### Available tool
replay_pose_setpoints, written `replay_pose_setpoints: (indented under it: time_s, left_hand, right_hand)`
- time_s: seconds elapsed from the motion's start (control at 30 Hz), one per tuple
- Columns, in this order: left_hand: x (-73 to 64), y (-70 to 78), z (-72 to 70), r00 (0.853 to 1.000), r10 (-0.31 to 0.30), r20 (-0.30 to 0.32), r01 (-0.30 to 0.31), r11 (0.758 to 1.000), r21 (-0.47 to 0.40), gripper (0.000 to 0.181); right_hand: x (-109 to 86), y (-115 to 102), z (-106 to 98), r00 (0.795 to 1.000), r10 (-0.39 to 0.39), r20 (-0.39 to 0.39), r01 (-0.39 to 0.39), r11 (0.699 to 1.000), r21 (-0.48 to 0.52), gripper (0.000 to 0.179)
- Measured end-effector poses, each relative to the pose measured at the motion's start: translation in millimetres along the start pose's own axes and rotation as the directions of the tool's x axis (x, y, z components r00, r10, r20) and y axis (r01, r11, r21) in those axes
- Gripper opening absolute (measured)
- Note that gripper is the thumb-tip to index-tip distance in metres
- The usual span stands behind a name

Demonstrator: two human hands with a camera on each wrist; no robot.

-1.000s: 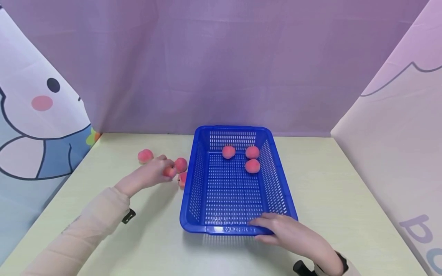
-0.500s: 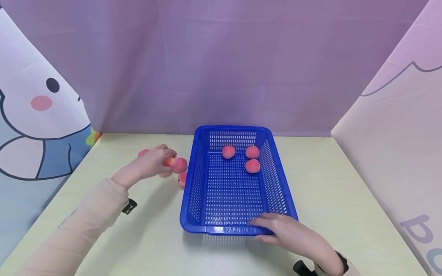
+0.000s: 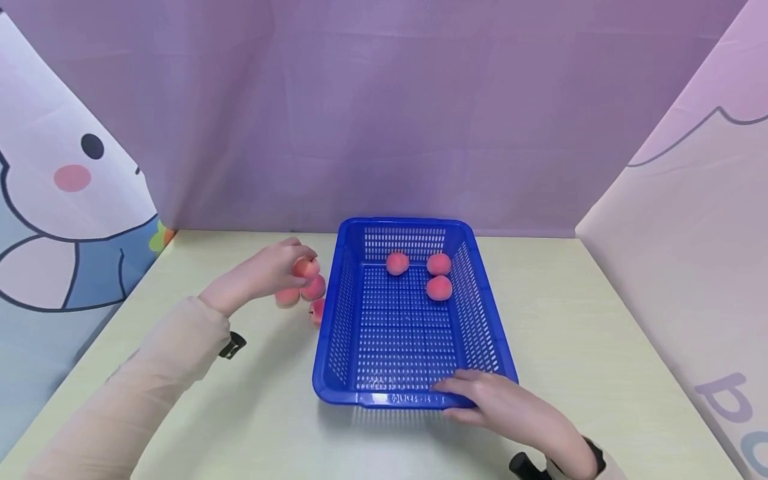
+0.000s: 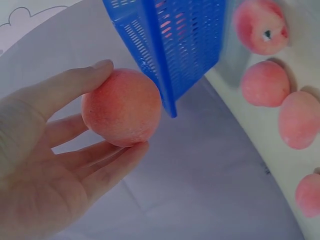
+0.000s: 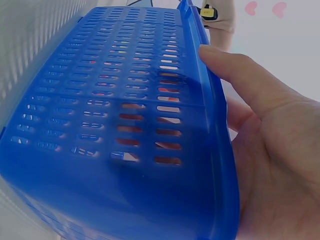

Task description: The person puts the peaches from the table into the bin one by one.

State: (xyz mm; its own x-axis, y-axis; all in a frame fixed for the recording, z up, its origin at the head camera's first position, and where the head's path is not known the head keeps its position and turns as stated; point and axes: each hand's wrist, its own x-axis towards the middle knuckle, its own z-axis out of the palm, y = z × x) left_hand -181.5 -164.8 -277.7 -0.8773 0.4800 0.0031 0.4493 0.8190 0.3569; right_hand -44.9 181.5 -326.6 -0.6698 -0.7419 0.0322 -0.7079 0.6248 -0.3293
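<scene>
In the head view my left hand [image 3: 276,268] grips a pinkish-orange peach [image 3: 307,267], raised above the table just left of the blue plastic basket [image 3: 384,400]. In the left wrist view the thumb and fingers are curled round this peach [image 4: 122,107], close to the basket's rim [image 4: 165,85]. My right hand [image 3: 501,408] holds the basket's near rim at the right corner, thumb outside and fingers over the edge. Three peaches lie inside the basket; one [image 3: 439,289] is near its right wall.
Several more peaches lie on the pale table [image 3: 570,320] left of the basket, among them one [image 3: 287,297] below my left hand and one [image 3: 317,312] against the basket's side. A purple cloth [image 3: 384,120] hangs behind the table.
My left hand has lifted the peach and moved slightly up and right with it, showing another peach beneath. The right hand and the basket have stayed put.
</scene>
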Motion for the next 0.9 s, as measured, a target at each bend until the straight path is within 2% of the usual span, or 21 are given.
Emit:
replay_pose_setpoints:
  time_s: [0.17, 0.47, 0.9]
  left_hand:
    - [6.3, 8.6, -4.4, 1.0, 0.014, 0.002, -0.014, 1.0, -0.004, 0.039]
    - [16.8, 25.3, -8.2, 0.998, -0.024, 0.051, 0.025, 1.0, -0.014, 0.037]
    - [30.0, 43.9, -6.5, 0.999, 0.036, 0.039, -0.036, 0.999, -0.004, 0.04]
  right_hand:
    - [-0.1, -1, -1, 1.0, 0.016, 0.011, -0.016, 1.0, 0.005, 0.033]
    - [0.4, -1, -2, 0.999, 0.024, 0.025, -0.025, 0.999, 0.025, 0.032]
    - [0.1, -1, -1, 1.0, -0.001, 0.001, 0.001, 1.0, 0.005, 0.032]
